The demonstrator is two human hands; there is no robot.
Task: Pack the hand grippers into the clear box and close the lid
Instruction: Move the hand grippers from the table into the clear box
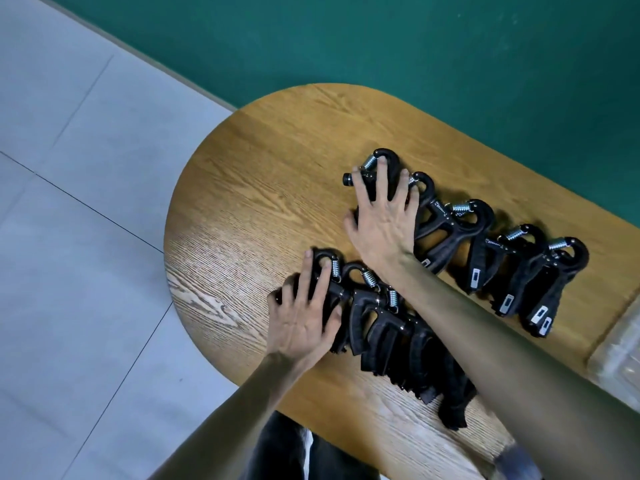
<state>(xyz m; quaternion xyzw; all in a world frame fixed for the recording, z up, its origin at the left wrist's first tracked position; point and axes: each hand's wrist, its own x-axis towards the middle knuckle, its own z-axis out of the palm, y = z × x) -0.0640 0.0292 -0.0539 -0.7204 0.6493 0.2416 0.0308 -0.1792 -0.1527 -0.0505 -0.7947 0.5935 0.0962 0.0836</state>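
Several black hand grippers with silver springs lie in two rows on the wooden table. The far row runs from the table's middle toward the right. The near row runs along the front edge. My right hand lies spread over the leftmost gripper of the far row, fingers curled around its handles. My left hand lies spread over the leftmost gripper of the near row, a finger through its loop. Both grippers rest on the table. The clear box shows only partly at the right edge.
The table's rounded end is at the left, with grey tiled floor beyond it. A green wall runs behind the table. My legs are below the front edge.
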